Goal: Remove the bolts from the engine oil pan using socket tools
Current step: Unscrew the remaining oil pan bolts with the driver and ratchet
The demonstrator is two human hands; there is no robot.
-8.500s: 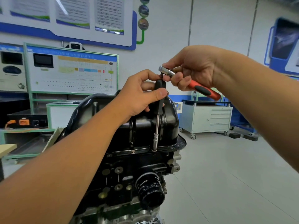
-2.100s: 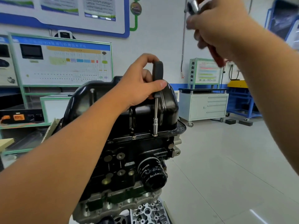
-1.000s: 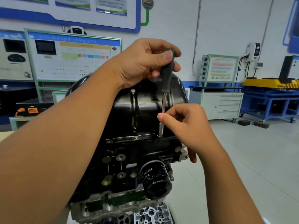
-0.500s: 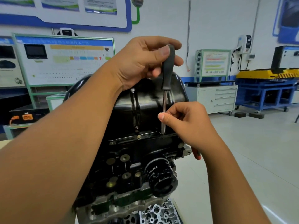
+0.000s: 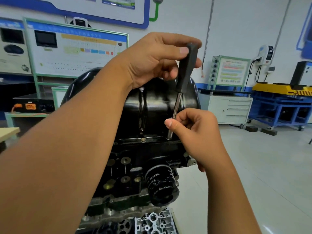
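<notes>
Left hand (image 5: 152, 63) reaches in from the lower left and grips the black handle of the socket driver (image 5: 185, 71) near its top, thumb across the front and fingers wrapped behind. The driver stands nearly upright, tilted a bit, with its socket end down on the flange of the black oil pan (image 5: 160, 102). Right hand (image 5: 194, 130) comes up from the lower right and pinches the steel shaft low down between thumb and curled fingers. One bolt (image 5: 143, 140) sits in the flange just left of the socket. The pan is on top of the upturned engine block (image 5: 135, 171). Behind: pale tiled floor (image 5: 261, 166), a white drawer cabinet (image 5: 231, 108) and a blue rack (image 5: 280, 112) to the right.
</notes>
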